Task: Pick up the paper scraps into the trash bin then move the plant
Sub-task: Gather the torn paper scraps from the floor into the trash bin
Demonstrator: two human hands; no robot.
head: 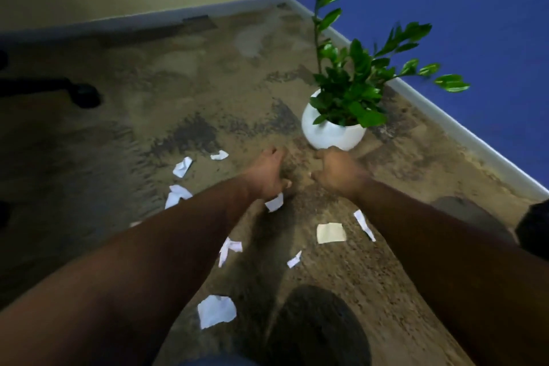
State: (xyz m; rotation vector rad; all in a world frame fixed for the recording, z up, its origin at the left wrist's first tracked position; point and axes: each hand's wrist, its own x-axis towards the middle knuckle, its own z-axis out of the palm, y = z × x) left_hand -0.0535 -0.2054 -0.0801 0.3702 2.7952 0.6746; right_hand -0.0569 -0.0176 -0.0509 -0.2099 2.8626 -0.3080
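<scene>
Several white paper scraps lie scattered on the mottled brown carpet, among them one at far left (182, 166), a cream square (331, 233) and a large piece near my feet (216, 310). Both arms reach forward over them. My left hand (269, 175) has its fingers curled. A small scrap (274, 202) shows just under its heel, and I cannot tell whether the hand touches it. My right hand (335, 172) is a loose fist with nothing visible in it, just short of the plant's round white pot (329, 134). The green leafy plant (350, 86) stands near the blue wall. No trash bin is in view.
A black chair leg with a caster (84, 95) juts in from the left. A white baseboard (463, 131) runs along the blue wall on the right. A dark shape (534, 229) sits at the right edge. A dark rounded form (318, 330) is below me.
</scene>
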